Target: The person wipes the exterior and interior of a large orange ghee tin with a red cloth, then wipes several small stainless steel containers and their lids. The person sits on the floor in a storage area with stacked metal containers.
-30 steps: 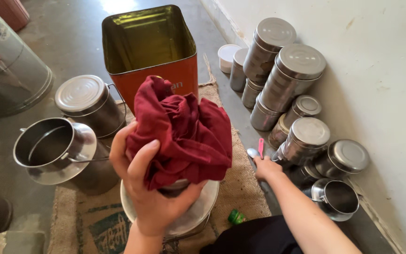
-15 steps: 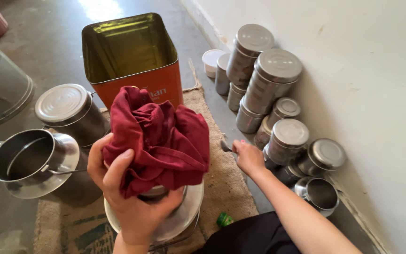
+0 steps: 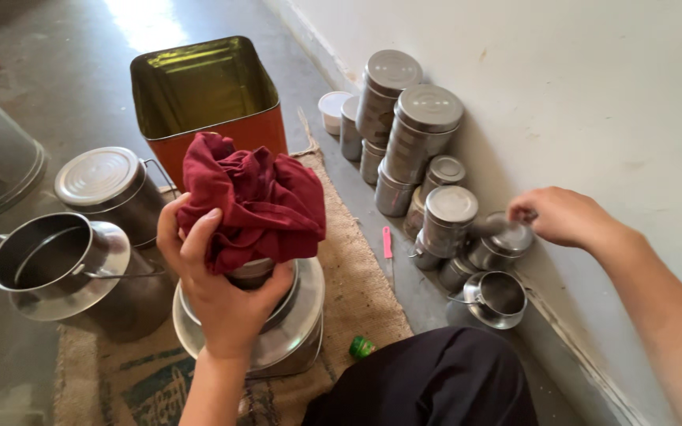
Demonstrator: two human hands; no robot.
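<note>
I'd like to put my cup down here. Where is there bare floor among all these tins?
Bare floor lies left of the square orange tin, and a strip of sacking runs between the cloth-covered can and the steel containers. By the wall those containers are packed tight.

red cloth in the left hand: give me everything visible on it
The red cloth is a dark maroon fabric, soft and heavily creased, bunched into a loose wad rather than folded. The left hand grips it from below and the side, thumb and fingers pressed into its near edge. It sits over the mouth of a steel container standing on a burlap mat, hiding the opening. No print, hem or tear is discernible.
</note>
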